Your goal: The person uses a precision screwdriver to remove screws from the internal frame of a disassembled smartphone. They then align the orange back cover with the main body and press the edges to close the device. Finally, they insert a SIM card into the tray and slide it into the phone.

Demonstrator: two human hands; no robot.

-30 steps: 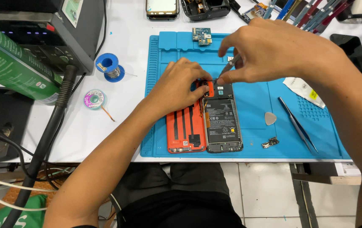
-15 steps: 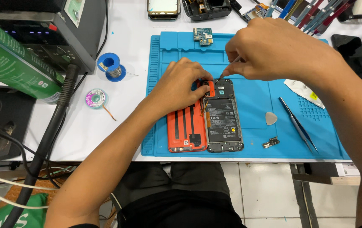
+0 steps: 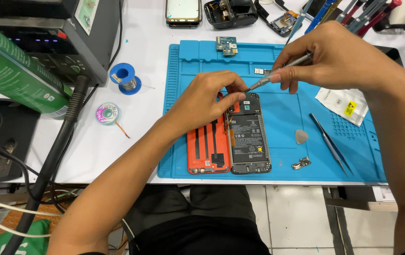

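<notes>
Nearest the worktop's [image 3: 131,156] front edge, on a blue ribbed rubber mat [image 3: 282,118], lies an opened phone [image 3: 249,137], a dark slab with its flat black battery bared, touching the glossy orange back cover [image 3: 208,146] beside it on the left, which carries three dark strips. To the right on the mat lie one grey teardrop pick [image 3: 301,136], one small metal bracket [image 3: 301,163] and one pair of slim dark tweezers [image 3: 330,143]. The left hand [image 3: 202,101] rests over the upper ends of the cover and phone, its fingers bent down onto them; whether they pinch anything cannot be told. The right hand [image 3: 339,59] has its grip clamped on a thin metal screwdriver [image 3: 278,74], whose tip meets the phone's top edge. On the smooth white worktop left of the mat sit a blue solder spool [image 3: 123,77] and a small round wick reel [image 3: 107,113]. Farther back lie a small circuit board [image 3: 226,45], a second phone [image 3: 182,11] and a row of coloured tool handles [image 3: 353,12]. Pale floor tiles [image 3: 296,217] show below.
</notes>
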